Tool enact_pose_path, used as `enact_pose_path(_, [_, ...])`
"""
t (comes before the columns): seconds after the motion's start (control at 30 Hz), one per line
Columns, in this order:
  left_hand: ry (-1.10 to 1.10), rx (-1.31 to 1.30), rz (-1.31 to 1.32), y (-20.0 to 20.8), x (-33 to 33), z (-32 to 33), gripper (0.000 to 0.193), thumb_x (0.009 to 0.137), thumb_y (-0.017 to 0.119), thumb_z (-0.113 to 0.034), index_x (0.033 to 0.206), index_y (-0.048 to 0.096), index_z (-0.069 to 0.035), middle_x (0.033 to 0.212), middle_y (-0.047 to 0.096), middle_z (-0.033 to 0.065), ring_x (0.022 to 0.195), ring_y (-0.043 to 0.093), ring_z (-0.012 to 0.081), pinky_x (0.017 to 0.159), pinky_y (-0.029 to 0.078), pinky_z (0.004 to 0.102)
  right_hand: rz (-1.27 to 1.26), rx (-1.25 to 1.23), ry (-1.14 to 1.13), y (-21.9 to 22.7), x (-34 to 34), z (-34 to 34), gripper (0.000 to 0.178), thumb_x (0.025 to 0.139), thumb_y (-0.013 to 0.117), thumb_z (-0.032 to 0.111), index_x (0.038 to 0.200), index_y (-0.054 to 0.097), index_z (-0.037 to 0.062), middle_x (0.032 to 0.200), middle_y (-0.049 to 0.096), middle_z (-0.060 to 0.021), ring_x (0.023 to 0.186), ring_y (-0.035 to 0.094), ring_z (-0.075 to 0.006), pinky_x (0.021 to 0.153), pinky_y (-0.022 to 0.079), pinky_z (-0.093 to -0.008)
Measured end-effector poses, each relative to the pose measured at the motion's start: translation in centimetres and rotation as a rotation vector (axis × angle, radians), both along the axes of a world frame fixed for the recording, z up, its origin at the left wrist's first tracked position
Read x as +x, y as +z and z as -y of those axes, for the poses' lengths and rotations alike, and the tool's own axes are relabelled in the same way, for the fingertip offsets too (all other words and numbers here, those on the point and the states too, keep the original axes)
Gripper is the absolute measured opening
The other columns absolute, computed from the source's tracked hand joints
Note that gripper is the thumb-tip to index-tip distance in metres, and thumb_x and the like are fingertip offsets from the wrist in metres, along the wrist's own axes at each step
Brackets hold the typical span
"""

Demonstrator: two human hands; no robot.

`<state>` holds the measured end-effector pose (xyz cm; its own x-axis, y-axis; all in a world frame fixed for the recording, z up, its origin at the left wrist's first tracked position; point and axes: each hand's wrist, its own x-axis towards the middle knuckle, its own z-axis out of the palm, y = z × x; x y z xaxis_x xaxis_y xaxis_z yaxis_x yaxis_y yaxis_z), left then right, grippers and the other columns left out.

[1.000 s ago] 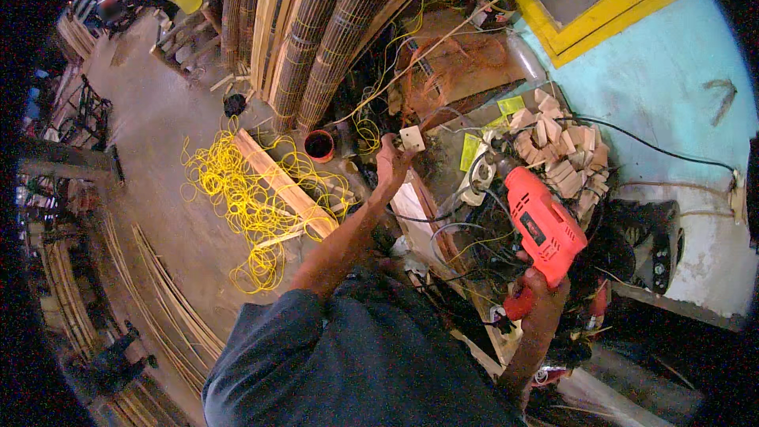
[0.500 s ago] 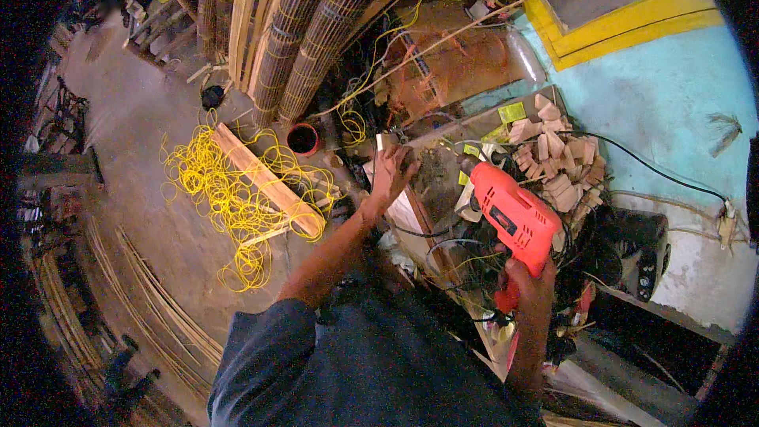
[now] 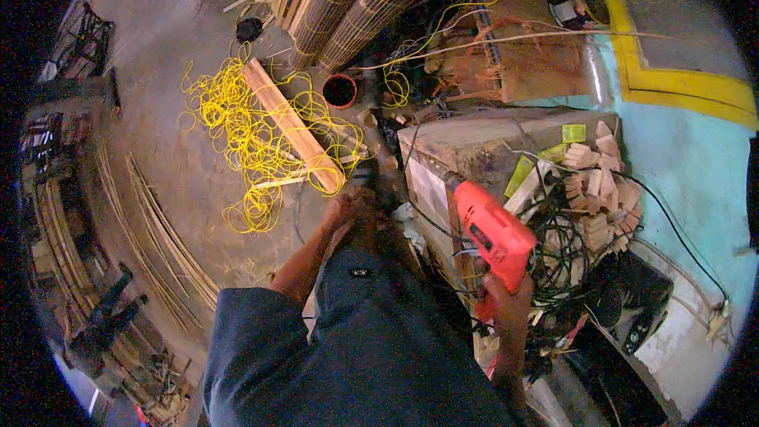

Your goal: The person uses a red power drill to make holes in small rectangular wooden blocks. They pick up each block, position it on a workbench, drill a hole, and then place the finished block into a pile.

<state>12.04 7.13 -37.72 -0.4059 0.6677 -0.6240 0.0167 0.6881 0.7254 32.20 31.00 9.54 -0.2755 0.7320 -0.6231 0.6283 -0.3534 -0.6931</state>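
Note:
In my right hand (image 3: 510, 292) is a red power drill (image 3: 496, 229), gripped by its handle, its nose pointing up and left over the near side of a worn bench (image 3: 474, 142). My left hand (image 3: 345, 207) is drawn in close to the front of my dark shirt, next to the lower end of a wooden plank (image 3: 288, 122). Its fingers are dim and smeared, so I cannot make out whether it holds anything. The plank lies on the floor amid a loose tangle of yellow cord (image 3: 229, 126).
A pile of small cut wood blocks (image 3: 601, 190) sits on the bench, beside tangled black cables (image 3: 561, 269). A red-rimmed bucket (image 3: 340, 91) stands beyond the plank. Rolled slatted blinds (image 3: 371, 8) lean at the back. Long thin strips (image 3: 162, 237) lie on the floor at left.
My left hand has left the bench's corner and pulled back toward my body. The drill has shifted slightly left and down, still in my right hand. The view has turned, swinging the bench rightward.

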Motion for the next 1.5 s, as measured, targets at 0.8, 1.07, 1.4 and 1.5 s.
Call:
enact_pose_path(0.8, [0.114, 0.483, -0.335, -43.1, -2.7, -24.6, 0.039, 0.082, 0.06, -0.021, 0.118, 0.054, -0.006, 0.073, 0.058, 0.0154, 0.063, 0.054, 0.0344, 0.056, 0.044, 0.0421, 0.609, -0.407, -0.147, -30.2, 4.7, 15.9, 0.047, 0.078, 0.072, 0.02, 0.116, 0.053, 0.0021, 0.084, 0.064, -0.0109, 0.074, 0.063, -0.0208, 0.067, 0.051, -0.0345])
enact_pose_path(1.07, [-0.177, 0.035, -0.59, -60.9, 0.6, -30.0, 0.04, 0.075, 0.065, -0.026, 0.109, 0.061, -0.007, 0.102, 0.058, 0.01, 0.087, 0.052, 0.0264, 0.067, 0.043, 0.0417, 0.676, -0.523, -0.039, -39.1, 2.3, 12.0, 0.047, 0.078, 0.072, 0.021, 0.116, 0.053, 0.0022, 0.086, 0.064, -0.0122, 0.076, 0.064, -0.0223, 0.068, 0.052, -0.0352])
enact_pose_path(1.4, [0.415, 0.191, 0.011, -31.7, -6.3, -26.8, 0.029, 0.084, 0.061, -0.024, 0.104, 0.068, -0.004, 0.088, 0.068, 0.0177, 0.085, 0.067, 0.0266, 0.074, 0.05, 0.0371, 0.574, -0.432, 0.098, -37.8, 0.7, 10.9, 0.048, 0.078, 0.072, 0.023, 0.117, 0.054, 0.0024, 0.088, 0.065, -0.0138, 0.078, 0.065, -0.0242, 0.07, 0.052, -0.0361])
enact_pose_path(1.5, [0.619, 0.461, 0.15, -25.0, -6.3, -19.8, 0.054, 0.086, 0.065, -0.019, 0.135, 0.044, -0.011, 0.119, 0.059, 0.0145, 0.099, 0.062, 0.0239, 0.081, 0.051, 0.0356, 0.504, -0.353, 0.213, -32.8, 0.7, 10.8, 0.048, 0.078, 0.072, 0.024, 0.117, 0.054, 0.0025, 0.089, 0.066, -0.0143, 0.079, 0.065, -0.0248, 0.071, 0.052, -0.0364])
